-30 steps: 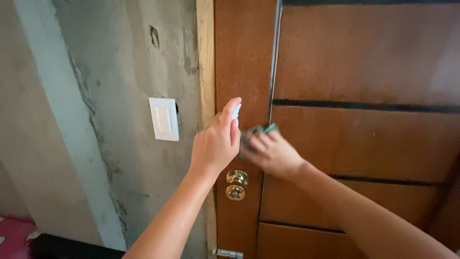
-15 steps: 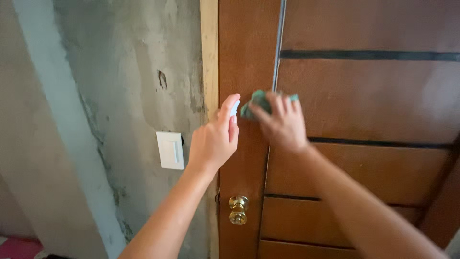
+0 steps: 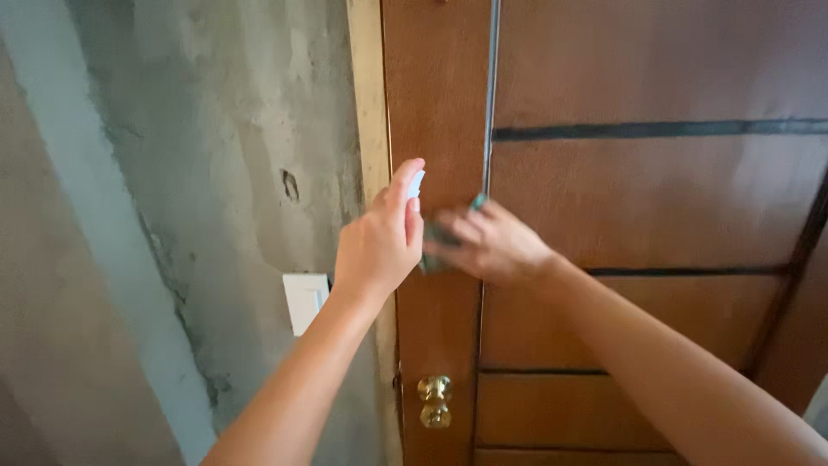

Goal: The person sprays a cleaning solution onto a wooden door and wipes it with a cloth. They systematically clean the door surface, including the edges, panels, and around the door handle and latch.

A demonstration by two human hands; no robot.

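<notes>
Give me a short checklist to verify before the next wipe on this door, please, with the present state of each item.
1. Right hand presses the green cloth on the brown door: ok.
2. Left hand holds the small light-blue bottle upright: ok.
3. Nozzle points at the door: cannot tell.
4. Hands stay above the brass knob: ok.
5. White wall switch is apart from both hands: ok.
</notes>
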